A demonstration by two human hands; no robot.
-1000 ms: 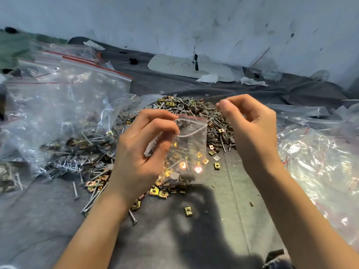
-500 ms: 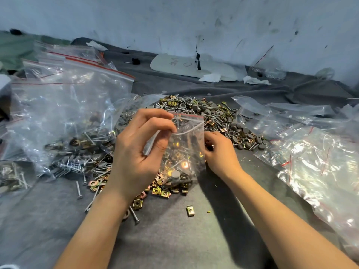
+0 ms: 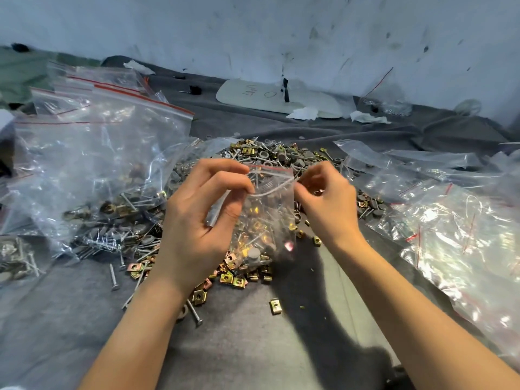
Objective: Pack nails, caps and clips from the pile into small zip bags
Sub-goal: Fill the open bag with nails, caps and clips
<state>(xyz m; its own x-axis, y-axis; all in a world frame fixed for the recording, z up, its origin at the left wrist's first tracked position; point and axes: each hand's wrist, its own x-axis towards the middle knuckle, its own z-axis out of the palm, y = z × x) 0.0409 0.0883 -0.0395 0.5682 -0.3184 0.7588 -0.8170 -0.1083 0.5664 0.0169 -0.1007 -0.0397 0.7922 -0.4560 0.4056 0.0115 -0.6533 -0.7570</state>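
Observation:
A small clear zip bag [image 3: 267, 215] with a red strip along its top hangs upright over the pile of nails, grey caps and brass clips [image 3: 284, 157]. It holds clips, nails and a grey cap. My left hand [image 3: 197, 218] pinches the bag's top left edge between thumb and fingers. My right hand [image 3: 326, 198] has its fingertips at the bag's top right corner, pinching the mouth's edge there. The bag's mouth is slightly open. Loose brass clips [image 3: 236, 280] and nails [image 3: 194, 313] lie on the grey cloth below the bag.
Large zip bags [image 3: 92, 153] holding nails and caps fill the left side. A heap of empty clear bags [image 3: 455, 235] lies at the right. A white board [image 3: 270, 97] and crumpled paper sit by the back wall. Grey cloth [image 3: 253, 347] covers the surface.
My right hand dropped from above the pile to beside the bag half a second ago, then rose to the bag's top right corner. My left hand kept holding the bag.

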